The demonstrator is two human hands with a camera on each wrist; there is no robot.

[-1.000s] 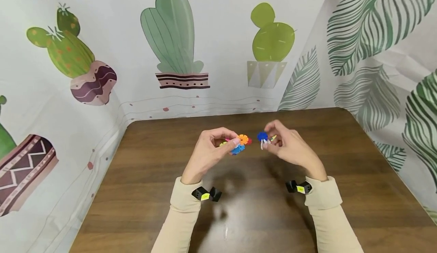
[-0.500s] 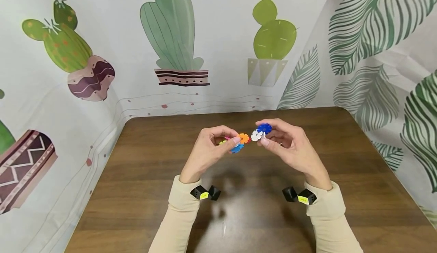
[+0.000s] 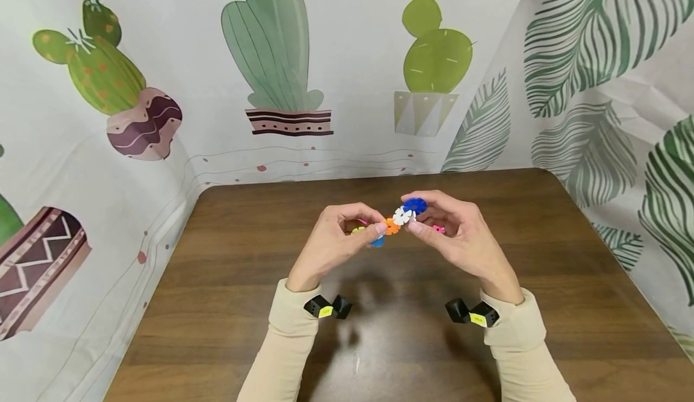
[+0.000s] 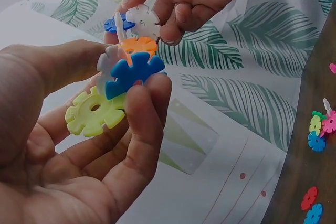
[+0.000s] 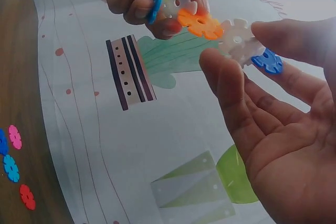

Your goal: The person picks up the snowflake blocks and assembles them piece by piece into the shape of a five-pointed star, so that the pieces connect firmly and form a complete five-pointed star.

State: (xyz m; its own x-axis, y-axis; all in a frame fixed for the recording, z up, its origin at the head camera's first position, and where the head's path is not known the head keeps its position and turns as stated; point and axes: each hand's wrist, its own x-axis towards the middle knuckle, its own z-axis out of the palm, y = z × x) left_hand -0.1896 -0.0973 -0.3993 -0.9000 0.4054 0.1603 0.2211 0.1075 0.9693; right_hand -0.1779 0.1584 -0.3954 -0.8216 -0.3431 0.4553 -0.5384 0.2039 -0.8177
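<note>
Above the table, my left hand [image 3: 338, 233] pinches a joined set of plastic snowflake building discs. In the left wrist view the set has a yellow-green disc [image 4: 94, 111], a light blue disc [image 4: 134, 74], a whitish disc and an orange disc [image 4: 139, 45]. My right hand [image 3: 463, 227] pinches a white disc [image 3: 402, 216] joined to a dark blue disc [image 3: 415, 205]. The white disc's edge meets the orange disc between the hands; how deeply their slots engage cannot be told. Fingers partly cover both sets.
Loose discs lie on the brown wooden table [image 3: 244, 281], among them a red disc [image 5: 27, 196] and a pink disc [image 5: 15, 137]. A joined cluster with a pink disc [image 4: 329, 123] stands there too. A patterned cloth [image 3: 358, 88] hangs behind.
The right hand has turned, bringing the white and dark blue discs into clearer sight, and moved left until the white disc meets the orange one. The left hand has barely moved.
</note>
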